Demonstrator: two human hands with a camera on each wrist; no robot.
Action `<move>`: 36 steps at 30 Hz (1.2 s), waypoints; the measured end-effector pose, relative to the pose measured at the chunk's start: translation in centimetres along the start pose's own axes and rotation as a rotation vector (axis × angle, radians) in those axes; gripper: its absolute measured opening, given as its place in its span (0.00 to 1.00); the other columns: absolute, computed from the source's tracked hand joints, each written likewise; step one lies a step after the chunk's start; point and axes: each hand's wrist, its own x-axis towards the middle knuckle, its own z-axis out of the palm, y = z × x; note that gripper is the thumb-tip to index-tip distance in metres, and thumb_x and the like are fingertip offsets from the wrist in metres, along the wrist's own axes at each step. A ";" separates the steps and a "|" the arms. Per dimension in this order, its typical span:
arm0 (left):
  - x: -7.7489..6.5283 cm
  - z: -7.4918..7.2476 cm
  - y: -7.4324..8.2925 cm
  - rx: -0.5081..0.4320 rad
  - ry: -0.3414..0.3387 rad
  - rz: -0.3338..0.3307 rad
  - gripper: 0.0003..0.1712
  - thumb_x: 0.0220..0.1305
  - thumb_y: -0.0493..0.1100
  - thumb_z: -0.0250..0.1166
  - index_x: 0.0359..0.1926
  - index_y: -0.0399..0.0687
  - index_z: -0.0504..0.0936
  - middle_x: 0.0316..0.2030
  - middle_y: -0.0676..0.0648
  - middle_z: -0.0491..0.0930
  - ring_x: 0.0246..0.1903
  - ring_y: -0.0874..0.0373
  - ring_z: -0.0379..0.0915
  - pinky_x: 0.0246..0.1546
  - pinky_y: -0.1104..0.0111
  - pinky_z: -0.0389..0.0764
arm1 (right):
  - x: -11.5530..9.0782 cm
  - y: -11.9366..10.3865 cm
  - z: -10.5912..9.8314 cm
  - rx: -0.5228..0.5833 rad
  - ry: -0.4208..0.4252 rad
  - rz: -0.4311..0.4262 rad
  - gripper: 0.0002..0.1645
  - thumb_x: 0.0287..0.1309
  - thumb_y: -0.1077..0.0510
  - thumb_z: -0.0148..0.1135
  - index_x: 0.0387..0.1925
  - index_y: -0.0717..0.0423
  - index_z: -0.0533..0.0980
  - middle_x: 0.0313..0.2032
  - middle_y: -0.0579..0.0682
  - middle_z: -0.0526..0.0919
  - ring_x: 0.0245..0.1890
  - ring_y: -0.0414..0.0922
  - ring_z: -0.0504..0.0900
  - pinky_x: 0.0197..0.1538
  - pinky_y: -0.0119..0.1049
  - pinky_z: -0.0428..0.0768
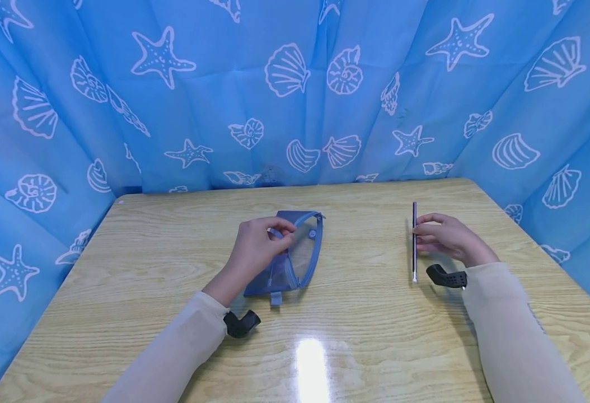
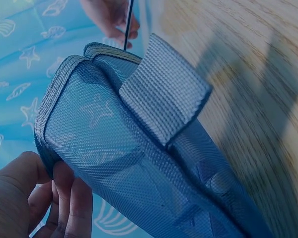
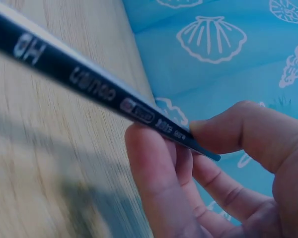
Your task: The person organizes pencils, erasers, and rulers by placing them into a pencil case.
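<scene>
My left hand (image 1: 257,240) pinches the upper edge of a blue mesh zipper pouch (image 1: 265,282), whose mouth gapes toward the right. In the left wrist view, thumb and fingers grip the rim of the see-through pouch (image 2: 114,136), and a woven tab (image 2: 166,89) sticks out from its end. Over the right side of the table, my right hand (image 1: 448,238) holds a slim dark pencil (image 1: 414,257) between thumb and fingers, its length pointing away from me. Pale lettering runs along the pencil (image 3: 89,82) in the right wrist view.
A light wood-grain table (image 1: 355,313) lies under both hands. Blue curtains (image 1: 254,95) with white shells and starfish hang behind it and at both sides. Black wrist camera mounts (image 1: 242,324) jut out below each wrist.
</scene>
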 end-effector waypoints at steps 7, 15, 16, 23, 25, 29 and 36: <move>0.1 0.0 0.0 0.007 0.006 0.001 0.05 0.60 0.41 0.68 0.37 0.56 0.88 0.28 0.55 0.82 0.21 0.64 0.80 0.25 0.67 0.81 | 0.3 -0.1 0.6 0.129 -0.054 0.007 0.17 0.67 0.62 0.55 0.54 0.62 0.63 0.35 0.46 0.79 0.34 0.37 0.84 0.44 0.33 0.84; 0.1 0.1 0.0 0.005 0.004 -0.009 0.05 0.60 0.41 0.68 0.37 0.56 0.88 0.28 0.55 0.82 0.21 0.63 0.80 0.25 0.67 0.80 | 0.6 0.1 1.0 0.257 -0.109 0.014 0.07 0.67 0.66 0.54 0.44 0.56 0.69 0.35 0.47 0.80 0.34 0.39 0.83 0.43 0.32 0.84; 0.1 0.1 -0.1 0.005 0.003 -0.007 0.05 0.60 0.41 0.68 0.37 0.56 0.88 0.28 0.55 0.82 0.21 0.63 0.80 0.25 0.67 0.80 | 0.7 0.2 1.0 0.271 -0.114 0.014 0.06 0.67 0.67 0.54 0.43 0.55 0.70 0.34 0.47 0.80 0.34 0.39 0.83 0.43 0.32 0.84; 0.1 0.1 0.0 0.014 0.004 0.001 0.05 0.60 0.41 0.68 0.37 0.55 0.88 0.28 0.55 0.82 0.21 0.64 0.80 0.25 0.68 0.80 | 0.8 0.3 1.5 0.290 -0.145 -0.002 0.08 0.67 0.68 0.52 0.41 0.53 0.72 0.34 0.46 0.81 0.34 0.39 0.83 0.42 0.33 0.85; 0.1 0.1 0.0 0.013 0.002 -0.001 0.05 0.60 0.41 0.68 0.37 0.55 0.88 0.28 0.55 0.82 0.21 0.64 0.80 0.25 0.68 0.80 | 0.8 0.3 1.6 0.281 -0.151 -0.008 0.08 0.67 0.68 0.52 0.42 0.53 0.71 0.34 0.46 0.81 0.35 0.39 0.83 0.42 0.33 0.85; 0.0 0.0 0.2 0.011 -0.002 -0.008 0.06 0.60 0.40 0.68 0.37 0.55 0.88 0.29 0.55 0.82 0.22 0.64 0.80 0.25 0.68 0.80 | 0.9 0.3 1.8 0.266 -0.159 -0.010 0.08 0.67 0.68 0.51 0.44 0.54 0.70 0.35 0.47 0.81 0.35 0.39 0.83 0.41 0.33 0.85; 0.0 0.1 0.2 0.013 0.000 -0.011 0.06 0.60 0.41 0.68 0.37 0.55 0.88 0.29 0.55 0.82 0.22 0.64 0.80 0.25 0.68 0.80 | 1.1 0.3 2.2 0.267 -0.178 -0.001 0.10 0.66 0.69 0.51 0.47 0.56 0.68 0.35 0.48 0.80 0.34 0.39 0.83 0.41 0.34 0.85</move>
